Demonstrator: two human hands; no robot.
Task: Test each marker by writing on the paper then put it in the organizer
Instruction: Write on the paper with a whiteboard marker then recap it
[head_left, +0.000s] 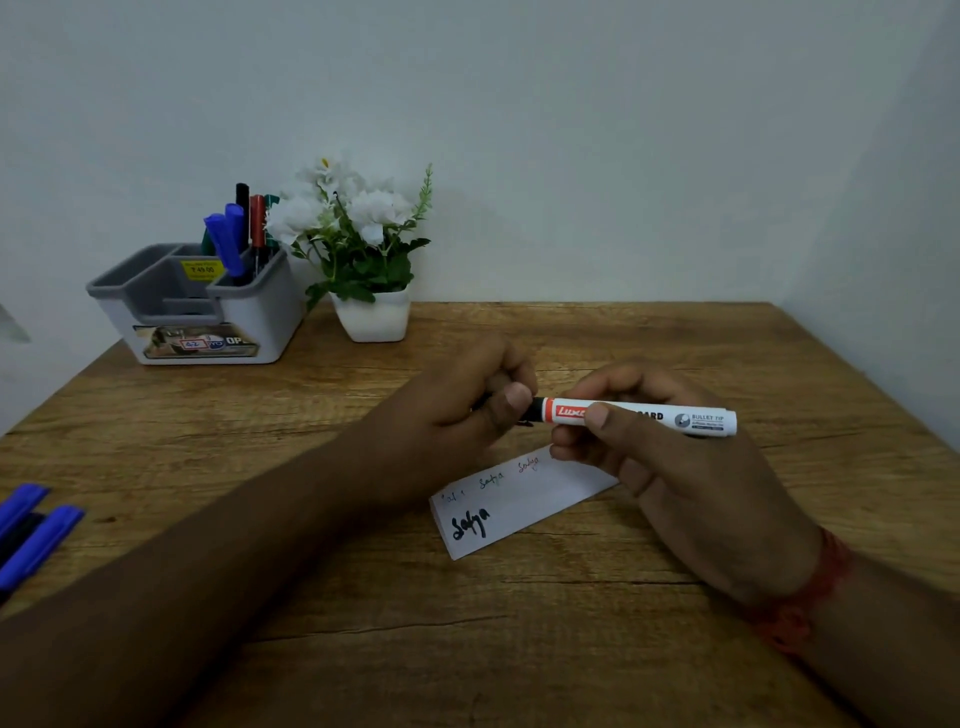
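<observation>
The marker lies level above the paper, a white barrel with an orange band, printed lettering and a black end. The right hand grips the barrel, fingers curled round it. The left hand pinches the black cap end, fingers closed on it. The paper rests on the worktop, bearing one bold black word and fainter ones. The organizer stands at the back left, holding several pens.

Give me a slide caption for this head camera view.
Both hands hold a whiteboard marker above the scribbled paper; other markers stand in the grey organizer.
</observation>
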